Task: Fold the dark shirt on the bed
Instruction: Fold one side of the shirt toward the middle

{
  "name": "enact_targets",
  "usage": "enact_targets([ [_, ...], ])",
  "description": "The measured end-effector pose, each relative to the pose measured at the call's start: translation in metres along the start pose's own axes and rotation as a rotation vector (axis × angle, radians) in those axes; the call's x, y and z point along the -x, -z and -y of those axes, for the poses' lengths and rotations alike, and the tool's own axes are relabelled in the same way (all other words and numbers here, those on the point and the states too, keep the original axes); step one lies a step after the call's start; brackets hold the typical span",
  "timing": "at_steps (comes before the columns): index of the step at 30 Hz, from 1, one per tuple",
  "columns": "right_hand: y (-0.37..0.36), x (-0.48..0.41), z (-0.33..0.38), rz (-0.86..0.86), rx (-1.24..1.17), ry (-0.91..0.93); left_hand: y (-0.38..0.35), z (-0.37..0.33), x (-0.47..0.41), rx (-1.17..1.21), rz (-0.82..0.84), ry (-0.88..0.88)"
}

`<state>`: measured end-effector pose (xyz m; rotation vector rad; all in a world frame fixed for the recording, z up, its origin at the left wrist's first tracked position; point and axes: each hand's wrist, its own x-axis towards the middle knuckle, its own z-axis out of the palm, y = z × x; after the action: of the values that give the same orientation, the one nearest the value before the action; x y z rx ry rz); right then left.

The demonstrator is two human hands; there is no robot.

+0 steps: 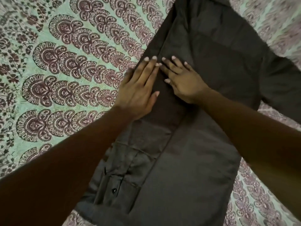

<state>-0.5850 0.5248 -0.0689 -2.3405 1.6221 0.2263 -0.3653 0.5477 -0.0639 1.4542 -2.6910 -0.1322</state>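
Note:
The dark shirt [216, 75] lies back up on the bed, its collar toward the top of the view. Its left side is folded inward, and the folded sleeve with a buttoned cuff [114, 190] runs down along the left edge. The other sleeve [280, 88] still spreads out to the right. My left hand [138, 88] lies flat on the folded left edge, fingers straight. My right hand [180, 79] presses flat on the cloth beside it, fingertips nearly touching the left hand's.
The bedspread [65, 70] is mint green with a dark red paisley print and surrounds the shirt on the left and right. Nothing else lies on it in view.

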Motion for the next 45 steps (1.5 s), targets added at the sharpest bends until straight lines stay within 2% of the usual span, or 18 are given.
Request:
enact_targets([
  [6,-0.014,0.001,-0.013,-0.109,0.023,-0.09,-0.032,0.019,-0.001,-0.02,0.081,-0.008],
  [12,-0.008,-0.009,-0.044,-0.165,0.075,-0.169,-0.03,0.021,-0.006,-0.014,0.092,-0.018],
  [15,-0.002,-0.024,-0.061,-0.215,0.18,-0.054,-0.031,0.021,-0.008,-0.017,0.12,-0.018],
  [19,0.007,-0.052,-0.082,-0.155,0.232,0.131,-0.031,0.021,-0.009,-0.013,0.143,-0.015],
  [25,0.026,-0.092,-0.105,-0.148,0.353,0.228,-0.03,0.022,-0.011,0.006,0.166,-0.016],
  [35,0.052,-0.149,-0.141,-0.082,0.104,-0.045,-0.03,0.023,-0.012,0.017,0.156,-0.017],
  [38,0.057,-0.154,-0.134,-0.119,0.058,-0.108,-0.029,0.024,-0.013,0.016,0.157,-0.017],
  [41,0.059,-0.133,-0.101,-0.272,0.066,-0.117,-0.03,0.023,-0.013,0.015,0.158,-0.02],
  [43,0.048,-0.104,-0.072,-0.293,0.081,-0.026,-0.03,0.022,-0.014,0.013,0.161,-0.019],
  [45,0.027,-0.071,-0.05,-0.199,0.076,0.103,-0.03,0.023,-0.014,0.004,0.163,-0.016],
])
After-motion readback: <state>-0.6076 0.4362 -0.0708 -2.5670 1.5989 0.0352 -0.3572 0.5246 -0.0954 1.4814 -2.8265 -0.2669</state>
